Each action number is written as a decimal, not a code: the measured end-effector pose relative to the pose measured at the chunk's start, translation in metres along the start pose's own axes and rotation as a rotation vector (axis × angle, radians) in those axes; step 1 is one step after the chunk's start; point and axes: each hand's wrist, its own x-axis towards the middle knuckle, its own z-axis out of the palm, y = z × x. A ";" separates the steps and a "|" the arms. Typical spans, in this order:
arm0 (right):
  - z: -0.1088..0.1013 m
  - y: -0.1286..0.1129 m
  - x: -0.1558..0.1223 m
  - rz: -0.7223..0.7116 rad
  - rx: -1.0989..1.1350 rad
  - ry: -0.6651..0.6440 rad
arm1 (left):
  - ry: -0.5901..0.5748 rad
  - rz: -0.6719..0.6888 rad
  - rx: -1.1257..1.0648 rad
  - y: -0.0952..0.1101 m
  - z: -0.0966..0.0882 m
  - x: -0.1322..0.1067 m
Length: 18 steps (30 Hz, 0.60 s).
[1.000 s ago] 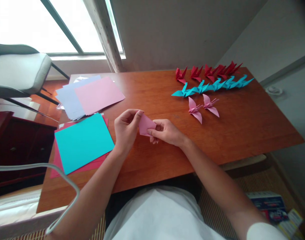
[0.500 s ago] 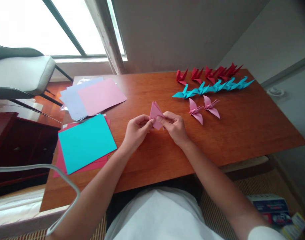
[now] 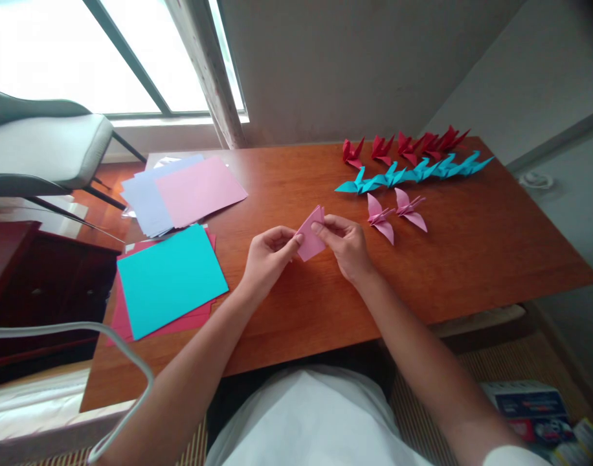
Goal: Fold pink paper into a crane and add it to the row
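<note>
Pink folded paper point(image 3: 310, 234), small flat multi-layer diamond, tilted; left hand point(image 3: 268, 257) and right hand point(image 3: 347, 246) fingers pinched on it

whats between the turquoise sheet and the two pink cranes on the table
In the head view, the left hand and right hand are there, both pinching a folded pink paper. The rest of that stretch is bare wooden table.

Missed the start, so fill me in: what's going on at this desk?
A person pinches a folded pink paper between the left hand and the right hand, over the wooden table. To the right lie finished paper birds: a red row, a blue row and two pink birds. To the left lie flat sheets, with a turquoise sheet and a pink sheet on top.
</note>
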 end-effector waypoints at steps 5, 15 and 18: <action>0.005 -0.001 -0.001 -0.019 -0.027 0.003 | -0.115 -0.001 0.020 -0.003 0.004 -0.001; 0.003 -0.001 0.001 -0.023 -0.094 0.017 | -0.095 -0.019 0.065 -0.005 0.006 0.001; 0.000 -0.002 0.001 -0.031 -0.082 0.055 | -0.139 -0.037 0.047 -0.005 0.007 0.000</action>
